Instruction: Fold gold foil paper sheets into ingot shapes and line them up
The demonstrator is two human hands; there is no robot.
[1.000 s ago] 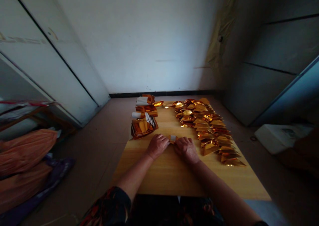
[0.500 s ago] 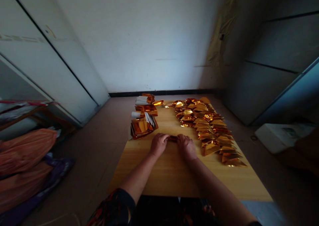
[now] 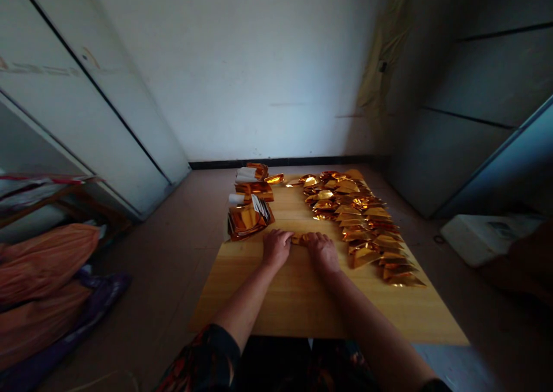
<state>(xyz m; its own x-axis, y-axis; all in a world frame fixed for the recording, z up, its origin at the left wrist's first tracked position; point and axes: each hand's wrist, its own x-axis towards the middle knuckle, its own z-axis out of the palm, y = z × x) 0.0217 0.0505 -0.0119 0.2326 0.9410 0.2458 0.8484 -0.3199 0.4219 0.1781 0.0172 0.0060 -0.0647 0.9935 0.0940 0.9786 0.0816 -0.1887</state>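
Note:
Between my hands, low over the middle of the wooden table (image 3: 285, 300), is a small piece of gold foil paper (image 3: 299, 239) in a narrow strip. My left hand (image 3: 277, 248) is closed on its left end, and my right hand (image 3: 323, 251) is closed on the right end, covering it. Folded gold foil paper shapes (image 3: 367, 225) lie in overlapping rows to the right of my right hand. Left of my left hand is a stack of gold foil sheets (image 3: 249, 219), some showing white backs.
Farther back on the table's left are more foil sheets (image 3: 254, 190) and a white-backed bundle (image 3: 246, 174). A white wall (image 3: 276, 69) stands beyond the table. Orange cloth (image 3: 47, 259) lies at the left, and a white box (image 3: 470, 239) sits on the floor at the right.
The foil strip between my fingers has turned from dark to brighter gold, showing more of its face. Both hands stay almost in place.

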